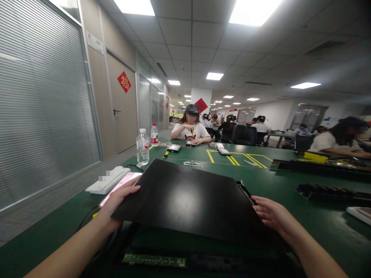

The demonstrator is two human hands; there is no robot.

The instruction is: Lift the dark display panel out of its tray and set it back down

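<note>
A wide black flat panel [185, 200] is tilted above the green table, with a blurred glare spot on its face. My left hand [120, 199] is closed on its left edge, thumb on top and the other fingers partly hidden. At the right edge, the curled fingers of my right hand [268, 214] grip the panel beside a thin dark strip with a pale edge [245, 191]. Below the panel's near edge lie a dark frame and a green circuit board [155, 260], both partly covered by it.
A phone [120, 187] and a white packet [108, 180] lie by my left hand. Two bottles [142, 146] stand beyond. Dark slotted parts [333, 192] and another phone [361, 213] are at right. Across the table [185, 152], a person [191, 129] handles a small device.
</note>
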